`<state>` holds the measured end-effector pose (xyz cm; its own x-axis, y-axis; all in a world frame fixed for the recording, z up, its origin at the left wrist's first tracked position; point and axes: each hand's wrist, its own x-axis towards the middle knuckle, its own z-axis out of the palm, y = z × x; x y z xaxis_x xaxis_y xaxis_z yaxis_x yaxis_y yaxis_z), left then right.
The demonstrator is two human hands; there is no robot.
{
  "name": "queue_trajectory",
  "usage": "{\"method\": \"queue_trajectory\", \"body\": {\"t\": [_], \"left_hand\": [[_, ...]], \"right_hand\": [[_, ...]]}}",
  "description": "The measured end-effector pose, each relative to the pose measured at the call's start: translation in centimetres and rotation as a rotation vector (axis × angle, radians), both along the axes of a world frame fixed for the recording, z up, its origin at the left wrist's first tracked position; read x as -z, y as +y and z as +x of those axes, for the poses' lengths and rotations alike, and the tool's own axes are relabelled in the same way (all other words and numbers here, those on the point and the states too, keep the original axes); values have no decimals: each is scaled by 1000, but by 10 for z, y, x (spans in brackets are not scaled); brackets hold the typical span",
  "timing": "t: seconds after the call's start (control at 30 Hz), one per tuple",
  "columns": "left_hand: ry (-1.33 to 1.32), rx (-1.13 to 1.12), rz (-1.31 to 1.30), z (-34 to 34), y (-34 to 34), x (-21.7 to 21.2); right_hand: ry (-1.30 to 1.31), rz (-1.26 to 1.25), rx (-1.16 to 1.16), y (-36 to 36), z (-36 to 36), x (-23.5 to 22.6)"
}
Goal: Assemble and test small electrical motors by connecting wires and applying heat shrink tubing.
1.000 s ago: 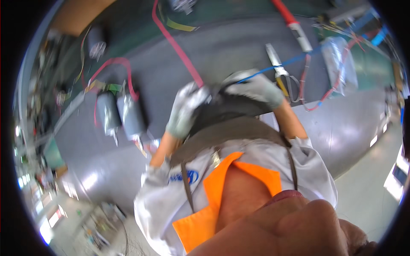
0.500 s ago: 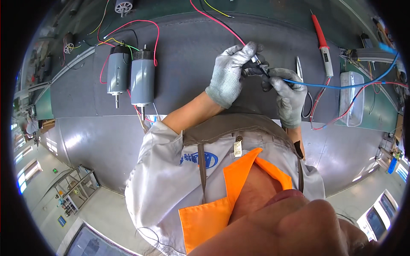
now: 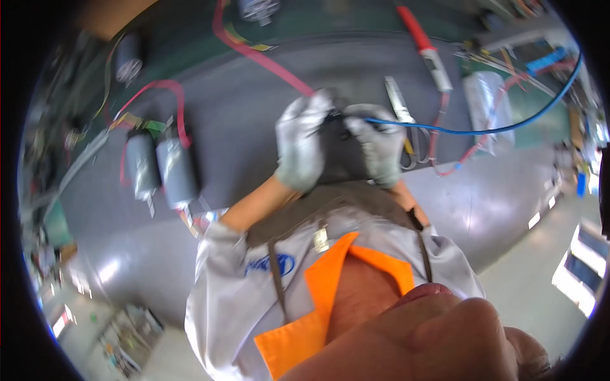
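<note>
Both hands wear grey-white gloves with dark fingertips and meet close together above the dark bench mat. My left hand (image 3: 301, 140) has its fingers pinched round the end of a red wire (image 3: 270, 66), which runs up toward the far side. Beside it, my right hand (image 3: 378, 143) is closed on a blue wire (image 3: 470, 133) that curves off to the right. Blur hides the spot where the wire ends come near each other, so I cannot tell whether they touch.
Two grey cylindrical motors (image 3: 176, 170) with coloured leads lie at the left. Right of my hands are scissors (image 3: 397, 101), a red-and-white pen-shaped tool (image 3: 427, 54) with a cord, and a clear plastic tray (image 3: 475, 105). More motors (image 3: 259, 9) sit at the far side.
The whole view has shifted and blurred, with bench things appearing further left. Both hands stay close together on the wires; their grips look much the same.
</note>
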<state>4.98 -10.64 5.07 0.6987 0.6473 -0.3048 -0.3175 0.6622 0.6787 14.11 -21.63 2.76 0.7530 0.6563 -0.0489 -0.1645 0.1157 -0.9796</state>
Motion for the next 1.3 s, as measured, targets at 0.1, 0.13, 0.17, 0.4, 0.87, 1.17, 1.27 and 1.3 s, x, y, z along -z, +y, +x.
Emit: {"method": "queue_trajectory", "body": {"t": [0.1, 0.13, 0.17, 0.4, 0.87, 1.17, 1.27, 1.3], "left_hand": [[-24, -15, -90, 5, 4, 19], [-96, 44, -132, 5, 5, 23], [7, 27, -158, 6, 3, 11], [-81, -44, -98, 3, 24, 49], [-32, 153, -8, -2, 37, 31], [-24, 35, 30, -20, 37, 21], [-70, 10, -30, -29, 42, 19], [-71, 22, -25, -30, 44, 20]], "right_hand": [[77, 75, -4, 9, -2, 4], [80, 89, -12, 9, -2, 8], [92, 97, -26, 9, -3, 11], [-1235, -640, 68, -16, 127, -9], [-951, -897, 284, -5, 244, 34], [-369, -378, -144, 43, 190, -6], [-347, -429, -298, 67, 173, -27], [-394, -335, -328, 69, 174, -26]]}}
